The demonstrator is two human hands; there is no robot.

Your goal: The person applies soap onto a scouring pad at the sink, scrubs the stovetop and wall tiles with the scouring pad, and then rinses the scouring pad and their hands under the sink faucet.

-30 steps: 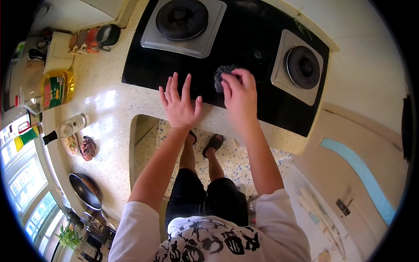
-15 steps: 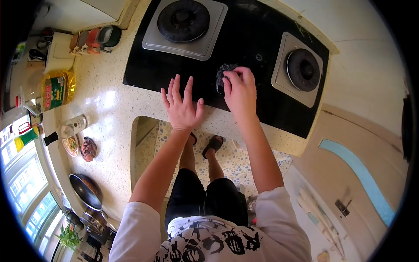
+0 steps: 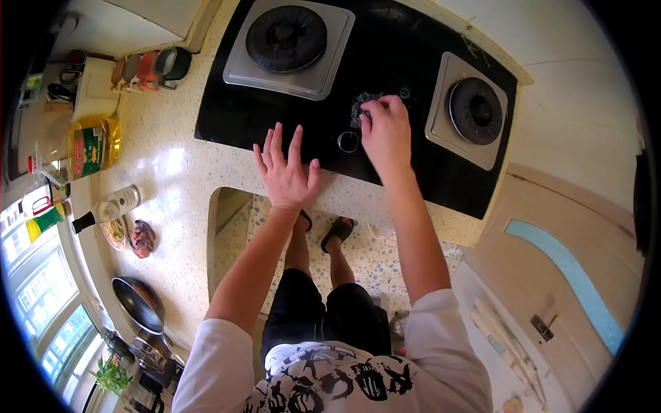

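Fingers spread, my left hand (image 3: 288,175) lies at the front edge of the black glass hob (image 3: 303,117). Its fingertips reach onto the glass and its palm is over the speckled counter edge. My right hand (image 3: 387,131) pinches a dark, curly steel wool scrubber (image 3: 361,107) against the hob between the two burners. Just below the scrubber, a round control knob (image 3: 348,142) with a shiny rim shows on the glass. A second round fitting (image 3: 404,93) lies just beyond my right fingers.
A large burner (image 3: 286,39) sits at the upper left and a smaller one (image 3: 475,110) at the right. Along the left counter stand spice boxes (image 3: 148,69), an oil bottle (image 3: 94,146), a clear bottle (image 3: 118,202) and a frying pan (image 3: 138,303). A door (image 3: 551,268) is at the right.
My right hand has moved the scrubber away from me across the hob, uncovering the round knob. The left hand has stayed nearly in place.
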